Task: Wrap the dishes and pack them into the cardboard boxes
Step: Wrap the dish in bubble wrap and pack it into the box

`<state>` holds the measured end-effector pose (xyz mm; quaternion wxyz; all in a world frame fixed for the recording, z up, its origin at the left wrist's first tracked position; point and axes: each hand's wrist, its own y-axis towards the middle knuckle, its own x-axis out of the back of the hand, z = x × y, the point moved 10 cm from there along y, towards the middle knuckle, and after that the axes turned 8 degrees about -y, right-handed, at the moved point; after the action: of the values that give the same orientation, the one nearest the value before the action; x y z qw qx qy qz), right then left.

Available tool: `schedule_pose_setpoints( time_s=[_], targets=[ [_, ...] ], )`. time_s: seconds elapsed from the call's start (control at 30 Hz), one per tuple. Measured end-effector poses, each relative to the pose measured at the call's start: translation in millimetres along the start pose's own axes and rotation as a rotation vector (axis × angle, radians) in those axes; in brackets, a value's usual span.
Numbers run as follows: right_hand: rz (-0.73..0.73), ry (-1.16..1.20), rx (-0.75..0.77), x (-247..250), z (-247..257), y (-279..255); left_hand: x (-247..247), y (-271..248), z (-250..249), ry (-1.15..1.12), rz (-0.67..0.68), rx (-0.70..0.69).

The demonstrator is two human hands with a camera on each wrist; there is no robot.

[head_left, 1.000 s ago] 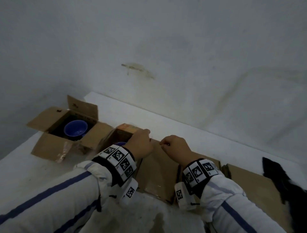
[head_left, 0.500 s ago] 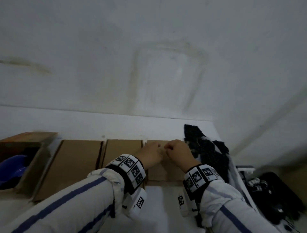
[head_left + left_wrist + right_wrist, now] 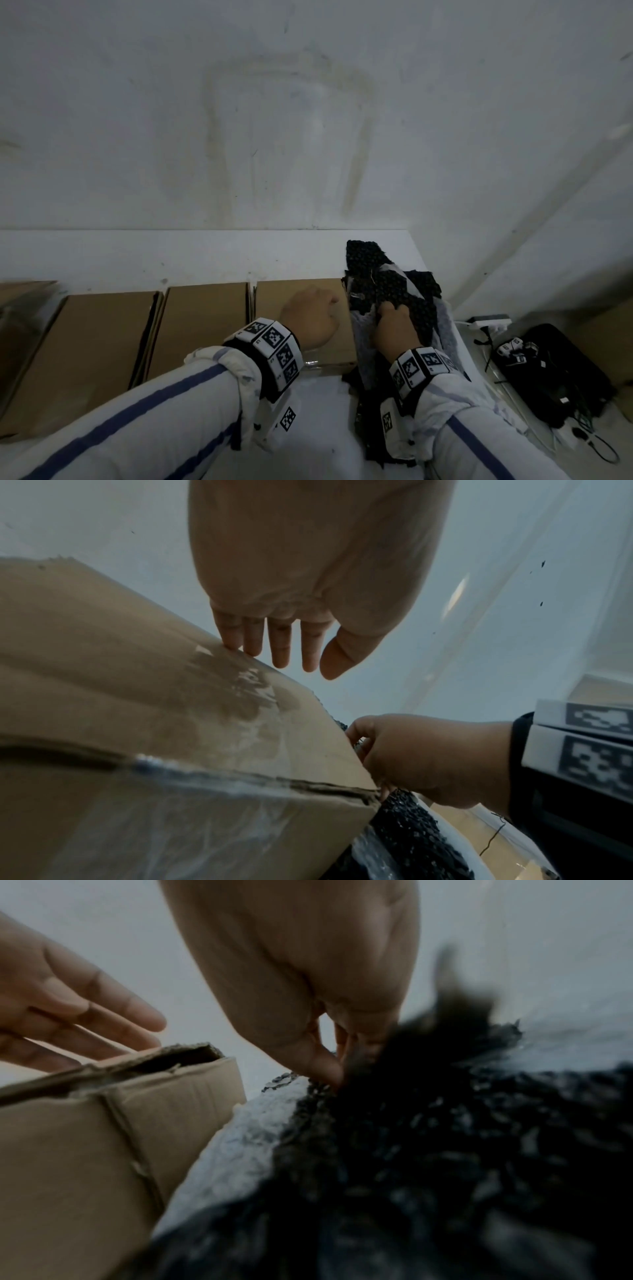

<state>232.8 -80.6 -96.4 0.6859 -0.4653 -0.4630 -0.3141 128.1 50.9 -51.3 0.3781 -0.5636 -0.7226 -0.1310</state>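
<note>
A closed cardboard box (image 3: 270, 301) lies rightmost in a row on the white table (image 3: 171, 257). My left hand (image 3: 310, 318) hovers over its top with straight fingers (image 3: 281, 653); the smallest fingertips touch the cardboard (image 3: 137, 669). Right of the box lies a pile of black bubbled wrapping sheet (image 3: 387, 284) with a pale layer (image 3: 246, 1139) beneath it. My right hand (image 3: 394, 329) pinches the black sheet (image 3: 445, 1150) between thumb and fingers (image 3: 339, 1069), close to the box's corner (image 3: 103, 1137). No dish is in view.
Two more flat brown boxes (image 3: 202, 318) (image 3: 106, 339) lie to the left, and the edge of another box (image 3: 20, 308) shows at far left. A white wall stands close behind. Beyond the table's right edge sits a black bag with cables (image 3: 555, 370).
The view has swung right along the row of boxes. My right hand left the box top and took hold of the black sheet. My left hand's fingers have straightened over the box.
</note>
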Motion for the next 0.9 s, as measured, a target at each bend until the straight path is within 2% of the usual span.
schedule_pose_setpoints(
  time_s=[0.17, 0.4, 0.53, 0.67, 0.73, 0.8, 0.9],
  targets=[
    [0.039, 0.013, 0.061, -4.4, 0.6, -0.6, -5.4, 3.0, -2.1, 0.020, -0.006, -0.006],
    [-0.004, 0.015, 0.111, -2.3, 3.1, -4.1, -9.3, 6.7, -7.8, 0.052, -0.022, -0.004],
    [-0.031, 0.095, 0.089, 17.5, 0.5, -4.7, -10.2, 6.8, -11.2, 0.014, -0.014, -0.016],
    [-0.057, 0.189, 0.078, 44.5, 1.3, -3.6, -9.2, 5.6, -30.3, -0.053, -0.020, -0.101],
    [-0.065, 0.242, 0.093, 56.4, 4.7, -4.4, -13.8, 3.1, -39.7, -0.127, 0.019, -0.111],
    [-0.076, 0.332, 0.105, 67.4, 10.3, -7.5, -23.9, -0.8, -46.7, -0.279, 0.123, -0.079],
    [-0.111, 0.573, 0.146, 78.9, 24.3, -13.4, -32.3, -4.9, -56.0, -0.448, 0.212, -0.093]
  ],
)
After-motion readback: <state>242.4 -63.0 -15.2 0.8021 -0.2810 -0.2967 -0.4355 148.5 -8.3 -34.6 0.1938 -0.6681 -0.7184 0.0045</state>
